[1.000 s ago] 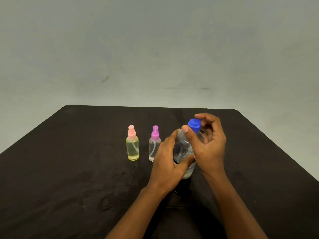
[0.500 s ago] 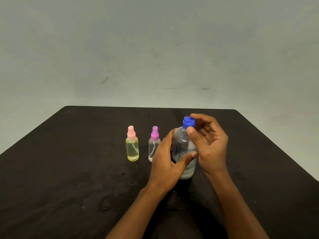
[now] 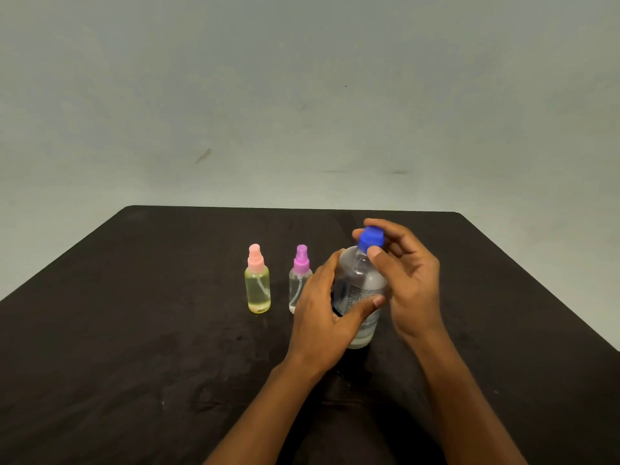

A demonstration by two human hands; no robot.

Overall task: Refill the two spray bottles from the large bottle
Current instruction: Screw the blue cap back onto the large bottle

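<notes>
— On the dark table, how far along is this refill job?

— Barely started imo. The large bottle stands near the front middle with its blue cap on. The left hand is wrapped round the bottle's body. The right hand pinches the cap between thumb and forefinger, which looks like unscrewing to me. The 2 spray bottles sit just left of it, side by side and apart from each other. That's the yellowish pink-topped one and the clear purple-topped one, which is partly hidden behind the left hand. Both have their tops on, so I'd say 0 of 2 refilled. Can't read the levels tbh.

— So what's left?

— Pretty much everything: cap off, both sprayer tops off, 2 pours, then close it all up.

— Anything different from 1 s ago?

— The big bottle leaned right then and now it's closer to upright. The right fingers have shifted round the cap. The sprays haven't budged.
</notes>
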